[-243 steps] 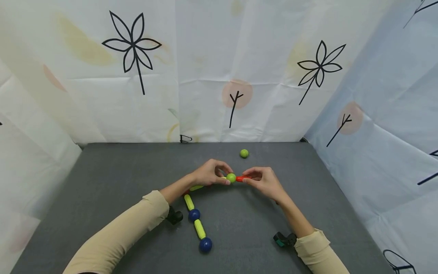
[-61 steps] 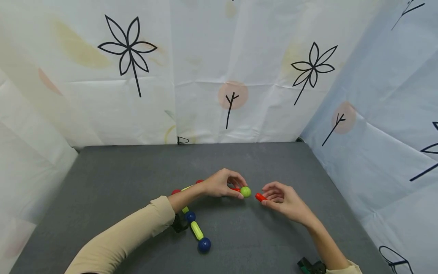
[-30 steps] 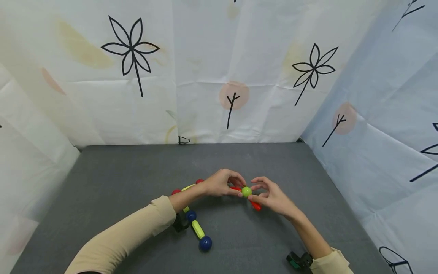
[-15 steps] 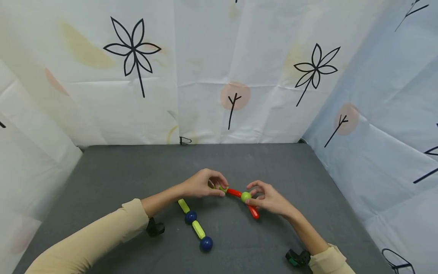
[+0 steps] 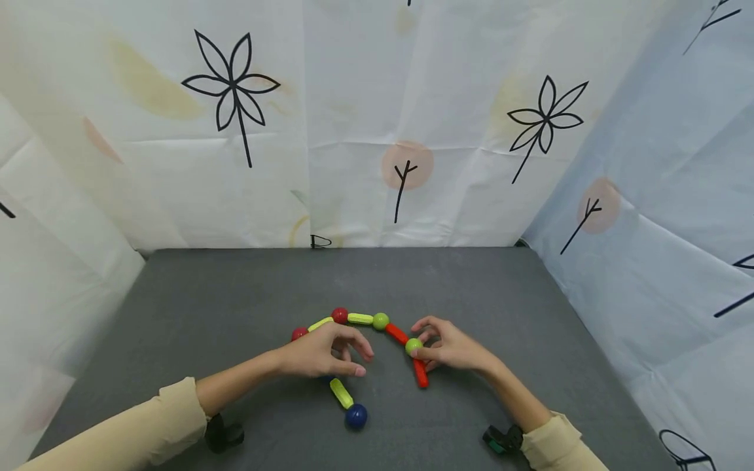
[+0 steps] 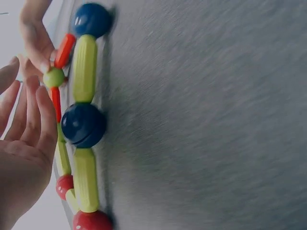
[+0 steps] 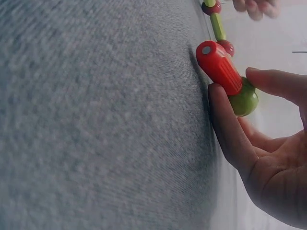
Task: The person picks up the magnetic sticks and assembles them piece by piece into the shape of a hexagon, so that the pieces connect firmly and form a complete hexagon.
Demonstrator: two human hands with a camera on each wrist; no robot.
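Magnetic sticks and balls form a bent chain on the table. My right hand [image 5: 453, 350] pinches a green ball [image 5: 414, 347] between thumb and fingers; a red stick [image 5: 421, 374] sticks out from it toward me, its metal end visible in the right wrist view. Another red stick [image 5: 397, 333] joins that ball to a second green ball [image 5: 380, 321], then come a yellow stick [image 5: 360, 318] and a red ball [image 5: 340, 315]. Fingers apart and holding nothing, my left hand [image 5: 321, 353] hovers over the chain's left part, hiding some of it in the head view.
The chain's near-left end has a yellow stick [image 5: 341, 394] and a blue ball [image 5: 356, 416]; a further blue ball [image 6: 84, 125] shows in the left wrist view. A dark grey cloth [image 5: 235, 288] covers the table, with patterned white sheets [image 5: 353, 190] behind and beside it.
The green ball once loose at the back is gone from there, and the chain has gained pieces. My left hand has released it and moved left; my right has drawn its end toward me.
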